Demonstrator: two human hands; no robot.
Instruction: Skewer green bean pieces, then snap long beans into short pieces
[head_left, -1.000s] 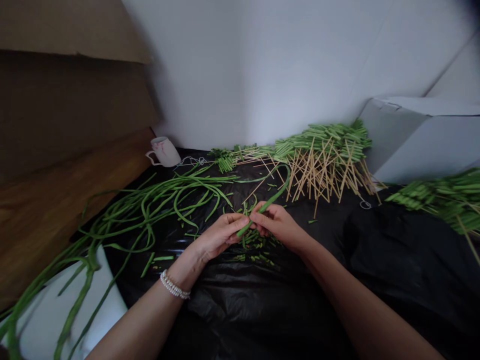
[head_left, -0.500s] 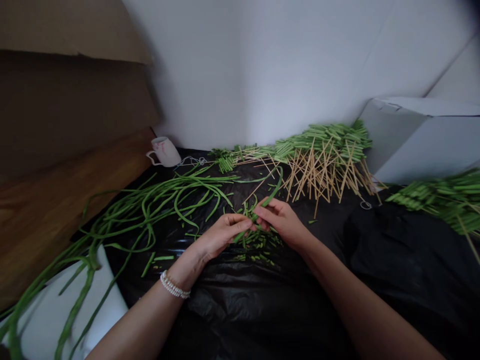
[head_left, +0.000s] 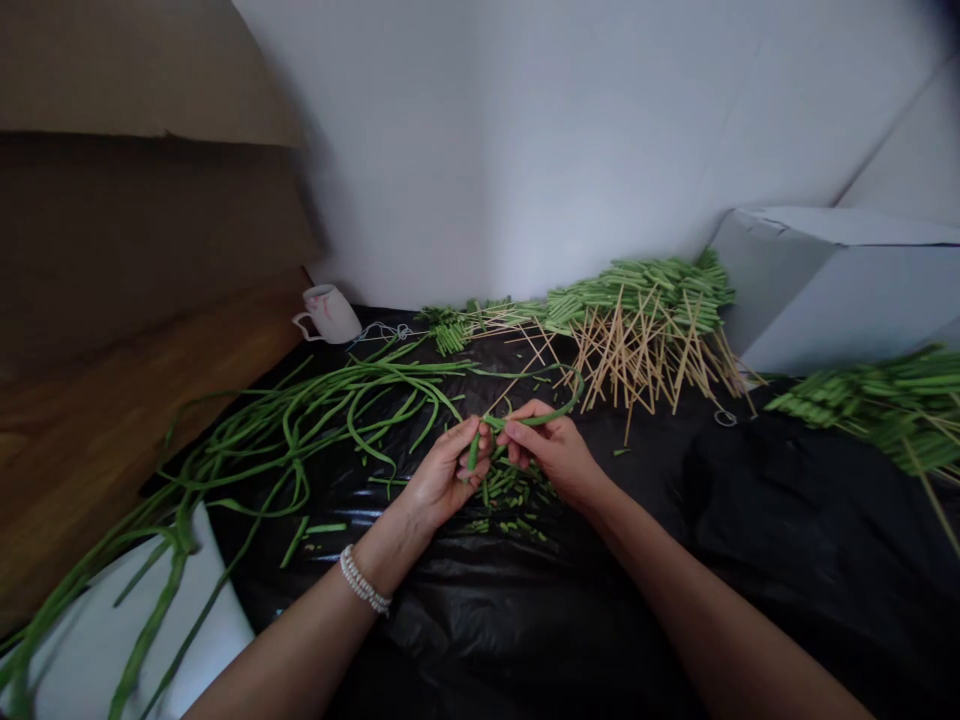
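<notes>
In front of me my left hand (head_left: 450, 468) is closed, pinching one end of a long green bean (head_left: 559, 413). A short stretch of bean (head_left: 472, 452) points down between its fingers. My right hand (head_left: 551, 452) grips the same bean just to the right, thumb on top. From there the bean curves up and back toward the far side. A thin wooden skewer (head_left: 510, 385) slants behind the left fingertips; I cannot tell whether it is held. Below the hands lie many cut bean bits (head_left: 517, 490). Loose long beans (head_left: 300, 400) spread out to the left.
Bean pieces on skewers (head_left: 637, 290) are heaped against the wall, skewer ends (head_left: 630, 355) toward me. Another heap (head_left: 877, 400) lies right, by a white box (head_left: 825, 280). A mug (head_left: 332, 313) stands at back left. Black plastic (head_left: 525, 610) covers the surface.
My left hand has turned and come up slightly, and the bean end now points down in its fingers. The bean in my right hand has swung lower and to the right.
</notes>
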